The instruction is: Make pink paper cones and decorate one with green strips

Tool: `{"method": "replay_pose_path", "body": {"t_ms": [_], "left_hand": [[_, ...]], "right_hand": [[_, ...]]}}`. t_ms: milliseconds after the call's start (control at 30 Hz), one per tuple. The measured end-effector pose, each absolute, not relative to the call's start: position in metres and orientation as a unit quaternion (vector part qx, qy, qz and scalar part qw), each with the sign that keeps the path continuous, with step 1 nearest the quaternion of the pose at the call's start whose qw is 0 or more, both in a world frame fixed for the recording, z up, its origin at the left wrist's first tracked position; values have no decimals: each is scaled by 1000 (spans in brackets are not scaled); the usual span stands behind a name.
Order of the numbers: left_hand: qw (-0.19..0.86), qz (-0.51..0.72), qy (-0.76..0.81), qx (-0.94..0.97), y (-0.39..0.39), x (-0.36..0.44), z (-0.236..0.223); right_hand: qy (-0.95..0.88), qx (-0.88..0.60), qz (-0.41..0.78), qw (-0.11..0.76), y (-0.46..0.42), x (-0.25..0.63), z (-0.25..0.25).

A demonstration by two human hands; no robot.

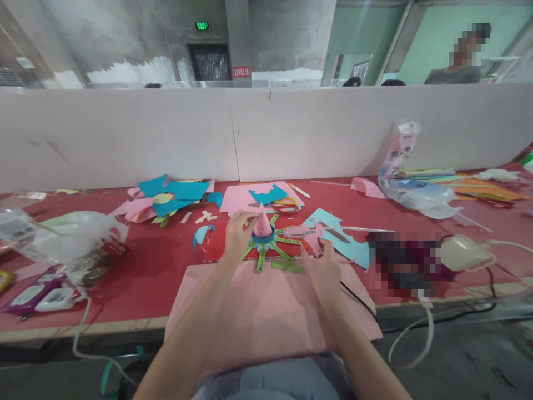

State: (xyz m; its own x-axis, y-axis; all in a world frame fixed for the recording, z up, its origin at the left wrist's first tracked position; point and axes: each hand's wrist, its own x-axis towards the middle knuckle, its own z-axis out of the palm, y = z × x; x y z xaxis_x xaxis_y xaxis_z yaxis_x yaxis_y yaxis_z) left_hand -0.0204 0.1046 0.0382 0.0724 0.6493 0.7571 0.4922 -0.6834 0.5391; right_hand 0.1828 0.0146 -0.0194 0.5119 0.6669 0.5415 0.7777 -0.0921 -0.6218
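Note:
My left hand [239, 232] is closed at the left side of a paper craft, its fingertips at the pink paper cone [262, 223] and the blue ring [264, 239] under it. Several green strips [261, 259] with printed marks spread outward from the ring. To the right, my right hand [323, 268] has its fingers around the handle of a pink hot glue gun [310, 232], partly hidden by the hand. The nozzle points left toward the craft, and a clear glue stick [366, 229] sticks out behind. One loose green strip [288, 267] lies between my hands.
A pink sheet [250, 316] covers the near table edge. Scissors [285, 206] and blue scraps [272, 194] lie behind the craft. Plastic bags [428, 194] stand at the right, and a filled bag [79, 239] at the left. A white partition [166, 133] borders the back.

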Motion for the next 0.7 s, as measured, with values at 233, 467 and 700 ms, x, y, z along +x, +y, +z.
{"method": "replay_pose_path", "body": {"t_ms": [233,467,700], "left_hand": [[82,457,385,797,113,-23,20],[18,322,397,859,110,-26,22],[11,272,398,876,109,-33,27]], "right_hand": [[-520,-737,-68,427,19,181,-9],[-527,-747,-59,401,27,174,-10],[-538,-741,-70,396,26,170,-18]]}}
